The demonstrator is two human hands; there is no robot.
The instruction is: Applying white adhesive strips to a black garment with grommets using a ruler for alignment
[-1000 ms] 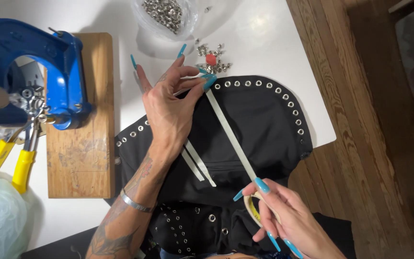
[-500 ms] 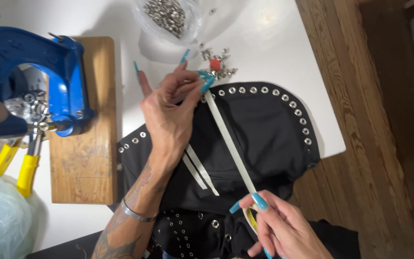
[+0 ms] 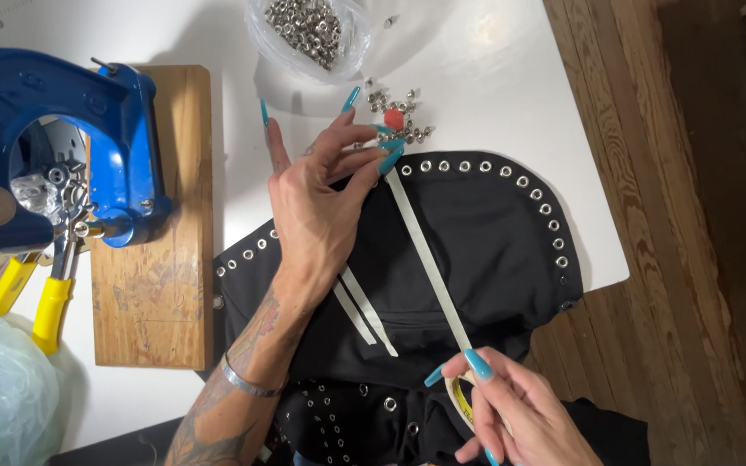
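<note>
I stretch a white measuring tape (image 3: 429,259) across black eyeleted fabric (image 3: 494,250), frame centre.
My left hand (image 3: 317,207) pins its upper end; my right hand (image 3: 511,410) pinches the lower end.

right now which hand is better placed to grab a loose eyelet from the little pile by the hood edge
Left. The left hand pins the tape measure beside the loose eyelets. The right hand holds the tape's near end, far from them.

A clear plastic bag (image 3: 308,34) of small silver eyelets lies open at twelve o'clock on the white table (image 3: 494,78), crumpled and round. A second bag (image 3: 2,388), cloudy pale blue-white plastic and bunched up, sits at eight o'clock. No labels, signs or screens in sight.
</note>
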